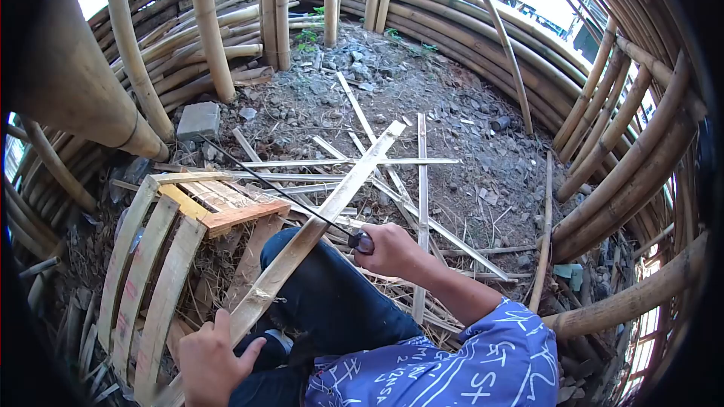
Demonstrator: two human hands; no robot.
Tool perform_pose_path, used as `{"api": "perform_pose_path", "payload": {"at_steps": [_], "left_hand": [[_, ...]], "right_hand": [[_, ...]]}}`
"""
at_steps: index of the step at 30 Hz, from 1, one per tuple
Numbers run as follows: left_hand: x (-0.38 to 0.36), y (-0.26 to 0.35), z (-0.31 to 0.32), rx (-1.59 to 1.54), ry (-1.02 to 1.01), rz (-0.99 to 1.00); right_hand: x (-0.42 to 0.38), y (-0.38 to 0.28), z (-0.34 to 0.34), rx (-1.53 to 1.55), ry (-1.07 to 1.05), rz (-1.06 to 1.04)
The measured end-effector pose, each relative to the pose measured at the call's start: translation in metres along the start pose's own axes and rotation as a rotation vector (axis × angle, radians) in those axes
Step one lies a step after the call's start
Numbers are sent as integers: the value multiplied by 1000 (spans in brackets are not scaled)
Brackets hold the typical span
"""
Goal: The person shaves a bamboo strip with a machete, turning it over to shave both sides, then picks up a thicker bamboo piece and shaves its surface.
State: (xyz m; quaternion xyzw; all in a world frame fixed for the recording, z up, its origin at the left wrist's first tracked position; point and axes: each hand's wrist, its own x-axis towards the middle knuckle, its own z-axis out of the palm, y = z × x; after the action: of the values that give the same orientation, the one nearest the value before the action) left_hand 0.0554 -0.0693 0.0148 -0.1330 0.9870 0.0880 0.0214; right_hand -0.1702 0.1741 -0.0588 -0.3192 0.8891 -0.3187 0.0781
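A long, pale split-bamboo strip (362, 168) slants across my raised knee, its far end pointing up and away. Near its lower end, my left hand (210, 358) is wrapped round it, thumb toward the right. My right hand (388, 250) is closed on the dark handle of a long-bladed knife (260, 178). The thin, dark blade crosses the strip at about its middle and reaches out to the left. Beside my left leg, a slatted wooden crate (245, 217) lies tipped over.
Several bamboo strips (422, 181) lie crossed on the rubble-strewn ground (483, 158). A grey block (199, 120) sits at the left. Upright bamboo poles (211, 30) and stacked bamboo (467, 34) surround the spot, with a thick pole (75, 83) close at upper left.
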Motion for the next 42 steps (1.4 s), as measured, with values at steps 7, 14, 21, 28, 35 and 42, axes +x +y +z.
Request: {"api": "perform_pose_path", "payload": {"at_steps": [7,14,21,28,35,42], "left_hand": [[1,4,3,193,-34,9],[-3,4,2,226,8,25],[-4,7,-7,254,20,42],[1,7,-5,220,-40,-22],[5,3,-1,188,-29,7],[-3,7,-7,258,3,4]], "right_hand": [[5,12,14,-179,48,-14],[33,67,19,-346,247,141],[69,128,17,-398,281,362],[61,97,31,-87,343,321],[34,36,27,-267,161,133],[72,115,27,-250,241,352]]}}
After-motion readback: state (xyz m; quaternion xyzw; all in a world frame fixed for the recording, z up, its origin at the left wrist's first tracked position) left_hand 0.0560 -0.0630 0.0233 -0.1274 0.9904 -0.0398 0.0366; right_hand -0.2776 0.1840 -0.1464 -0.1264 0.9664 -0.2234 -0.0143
